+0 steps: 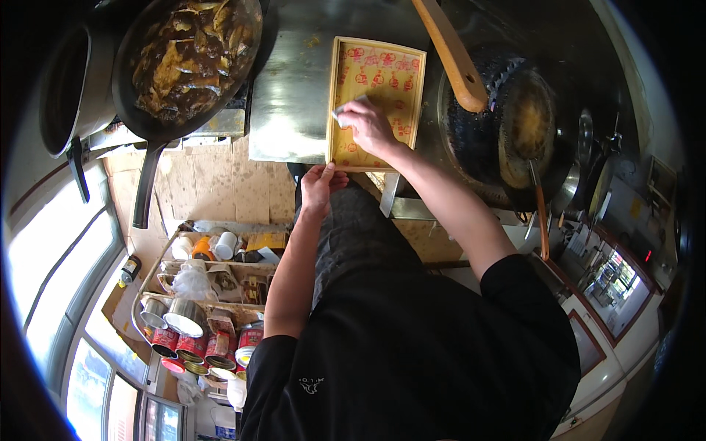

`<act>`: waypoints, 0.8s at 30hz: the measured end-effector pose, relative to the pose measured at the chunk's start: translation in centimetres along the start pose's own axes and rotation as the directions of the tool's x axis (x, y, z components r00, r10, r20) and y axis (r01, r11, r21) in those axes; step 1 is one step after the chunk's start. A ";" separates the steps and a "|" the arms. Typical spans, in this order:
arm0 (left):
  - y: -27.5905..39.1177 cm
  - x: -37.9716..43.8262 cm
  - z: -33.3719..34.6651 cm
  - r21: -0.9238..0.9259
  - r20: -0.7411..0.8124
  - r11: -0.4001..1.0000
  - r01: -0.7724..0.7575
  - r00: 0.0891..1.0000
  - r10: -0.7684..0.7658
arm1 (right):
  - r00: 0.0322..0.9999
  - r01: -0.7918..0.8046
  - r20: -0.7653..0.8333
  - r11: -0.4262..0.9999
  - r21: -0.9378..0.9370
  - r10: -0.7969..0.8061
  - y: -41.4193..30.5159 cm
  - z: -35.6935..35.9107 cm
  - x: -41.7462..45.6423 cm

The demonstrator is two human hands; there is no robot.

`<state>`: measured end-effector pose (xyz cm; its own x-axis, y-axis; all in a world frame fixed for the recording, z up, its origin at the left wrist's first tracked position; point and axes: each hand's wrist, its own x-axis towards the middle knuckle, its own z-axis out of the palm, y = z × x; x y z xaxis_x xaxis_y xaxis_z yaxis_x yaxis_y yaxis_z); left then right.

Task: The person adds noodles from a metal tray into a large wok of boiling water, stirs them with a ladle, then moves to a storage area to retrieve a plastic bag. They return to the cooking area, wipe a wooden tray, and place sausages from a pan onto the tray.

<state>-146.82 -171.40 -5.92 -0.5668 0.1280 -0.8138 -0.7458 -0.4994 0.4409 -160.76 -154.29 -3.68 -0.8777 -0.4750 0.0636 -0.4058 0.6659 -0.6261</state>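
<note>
A shallow rectangular wooden tray (331,110) lies on the stainless steel counter (292,66), lined with a yellowish sheet (380,99) that bears red printing. My right hand (365,125) is over the left half of the tray, holding a small folded white cloth or tissue (351,107) against or just above the liner; which of the two I cannot tell. At the tray's near left corner, my left hand (322,187) has its thumb on the rim and its fingers below the edge.
Left of the counter, a large black frying pan (187,60) holds fish pieces in dark sauce, beside a deep pot (71,93). On the right are a wok (474,127), a ladle (540,204) and a thick wooden handle (455,60). Shelves (220,303) hold cans and containers.
</note>
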 end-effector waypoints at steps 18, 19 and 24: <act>-0.1 0.4 -0.2 -0.025 0.018 1.000 0.010 1.000 -0.010 | 0.955 -0.162 -0.267 0.982 -0.097 0.131 3.9 -0.1 2.8; -0.2 0.5 -0.4 -0.027 0.023 1.000 0.012 1.000 -0.011 | 0.967 -0.148 -0.220 0.987 -0.064 0.131 2.9 0.6 2.3; 0.0 0.1 -0.4 -0.042 0.037 0.999 0.021 0.999 -0.019 | 0.985 -0.054 -0.164 0.997 -0.063 0.043 -0.4 1.2 -0.6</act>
<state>-146.75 -171.72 -6.19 -0.5651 0.1693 -0.8075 -0.7419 -0.5324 0.4075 -159.74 -154.95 -4.38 -0.9244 -0.3447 0.1631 -0.3726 0.7254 -0.5787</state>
